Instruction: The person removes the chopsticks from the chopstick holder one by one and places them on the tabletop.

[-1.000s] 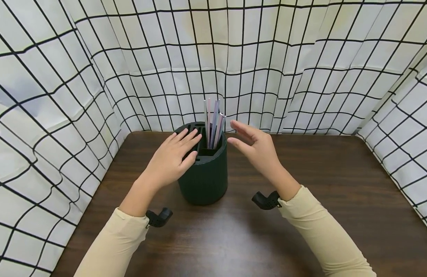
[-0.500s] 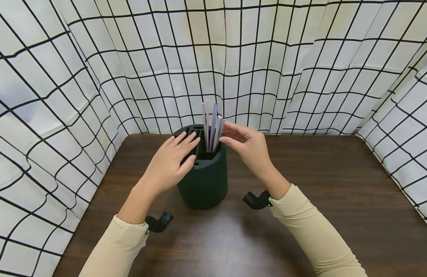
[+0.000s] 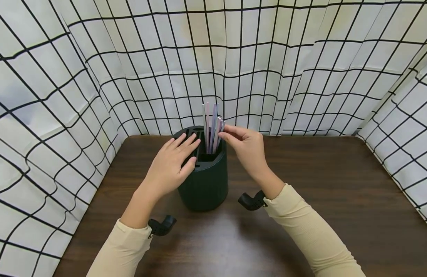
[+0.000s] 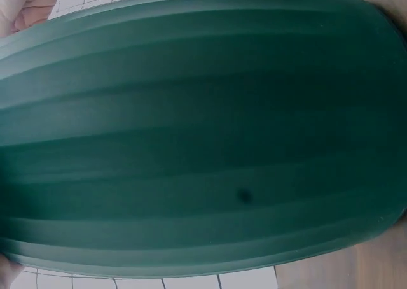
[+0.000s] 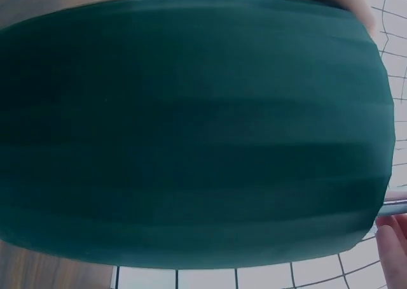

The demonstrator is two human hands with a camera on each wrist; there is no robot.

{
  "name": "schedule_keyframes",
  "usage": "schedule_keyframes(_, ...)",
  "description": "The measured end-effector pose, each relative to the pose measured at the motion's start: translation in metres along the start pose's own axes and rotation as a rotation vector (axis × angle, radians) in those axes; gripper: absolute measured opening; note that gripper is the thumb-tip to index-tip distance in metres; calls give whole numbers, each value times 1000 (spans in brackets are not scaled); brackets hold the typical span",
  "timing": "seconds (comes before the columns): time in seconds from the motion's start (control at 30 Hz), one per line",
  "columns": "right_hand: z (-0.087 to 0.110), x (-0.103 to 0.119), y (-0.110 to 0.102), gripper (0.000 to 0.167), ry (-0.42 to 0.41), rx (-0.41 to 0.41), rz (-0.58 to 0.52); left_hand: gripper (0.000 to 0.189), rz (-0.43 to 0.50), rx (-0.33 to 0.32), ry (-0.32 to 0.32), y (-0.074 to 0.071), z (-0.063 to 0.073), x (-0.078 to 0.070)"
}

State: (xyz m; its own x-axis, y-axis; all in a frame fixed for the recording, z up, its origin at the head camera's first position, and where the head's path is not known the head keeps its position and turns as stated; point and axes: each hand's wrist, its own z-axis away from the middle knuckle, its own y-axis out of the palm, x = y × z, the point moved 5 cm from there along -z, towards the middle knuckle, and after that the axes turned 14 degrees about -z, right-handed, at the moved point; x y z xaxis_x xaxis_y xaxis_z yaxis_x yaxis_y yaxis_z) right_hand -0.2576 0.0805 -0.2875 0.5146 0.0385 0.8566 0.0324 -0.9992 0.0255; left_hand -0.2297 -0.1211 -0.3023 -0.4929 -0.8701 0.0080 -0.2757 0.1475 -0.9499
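A dark green ribbed utensil holder (image 3: 203, 188) with a slotted black top stands upright on the table; its side fills most of both wrist views. Several thin pastel sticks (image 3: 209, 129), pink, lilac and pale blue, rise from its right compartment. They look like chopsticks or straws; which, I cannot tell. My left hand (image 3: 171, 165) lies with spread, fairly straight fingers over the left part of the holder's top. At the rim's right side my right hand (image 3: 246, 150) pinches the rightmost, shorter sticks between thumb and fingers. How many it holds is unclear.
The brown wooden table (image 3: 320, 184) carries the holder near its back edge. A white curtain with black grid lines (image 3: 255, 57) encloses the back and sides. Black wrist cameras (image 3: 251, 201) jut out below each hand.
My right hand has moved left from beside the holder and its thumb and fingers have closed on the sticks. The left hand stays on the holder's top.
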Motion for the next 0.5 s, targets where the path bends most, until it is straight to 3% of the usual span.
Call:
schedule_keyframes(0.3, -1, 5, 1, 23, 2, -37, -2, 54, 7, 5, -10, 1, 0, -2)
schedule_keyframes(0.5, -7, 31, 1, 22, -117, -7, 0, 54, 8, 17, -26, 1, 1, -2)
